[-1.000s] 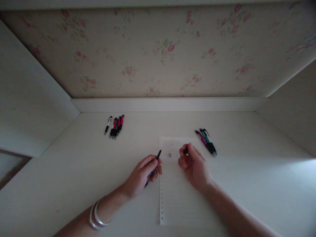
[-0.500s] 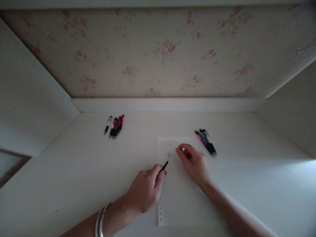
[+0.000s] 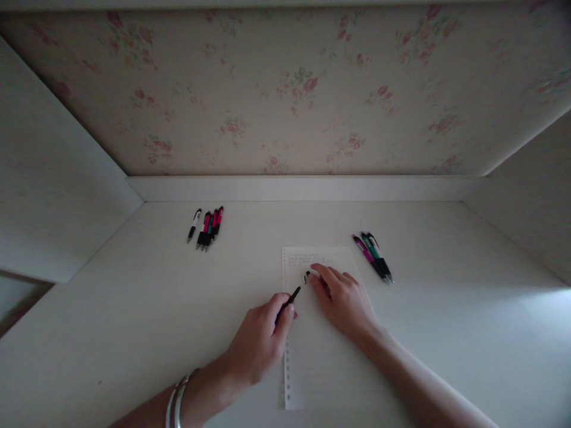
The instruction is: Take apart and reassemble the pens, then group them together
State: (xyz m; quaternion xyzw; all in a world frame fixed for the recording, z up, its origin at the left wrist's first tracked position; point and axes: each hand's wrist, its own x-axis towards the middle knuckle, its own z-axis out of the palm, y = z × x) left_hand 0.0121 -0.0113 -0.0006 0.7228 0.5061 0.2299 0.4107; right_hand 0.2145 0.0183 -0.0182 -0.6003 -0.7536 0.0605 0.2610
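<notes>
My left hand point(image 3: 263, 342) is closed around a dark pen part point(image 3: 292, 296), whose thin tip points up and to the right over the left side of a sheet of paper point(image 3: 330, 368). Above that tip, a small silvery piece point(image 3: 305, 279) lies on the sheet. My right hand point(image 3: 343, 297) rests over the upper part of the paper. At its thumb and index fingertips is a small black piece point(image 3: 308, 273), right beside the silvery one. Lines of handwriting run along the top of the sheet, partly covered by my right fingers.
Several pink, green and black pens point(image 3: 209, 229) lie grouped at the back left, with a white and black pen point(image 3: 194, 226) beside them. Three pens point(image 3: 373, 257) lie to the right of the paper. A low white ledge point(image 3: 303, 189) runs along the back.
My right hand has moved left and lower, carrying the small black piece down beside the silvery one. My left hand has shifted slightly left with the pen part.
</notes>
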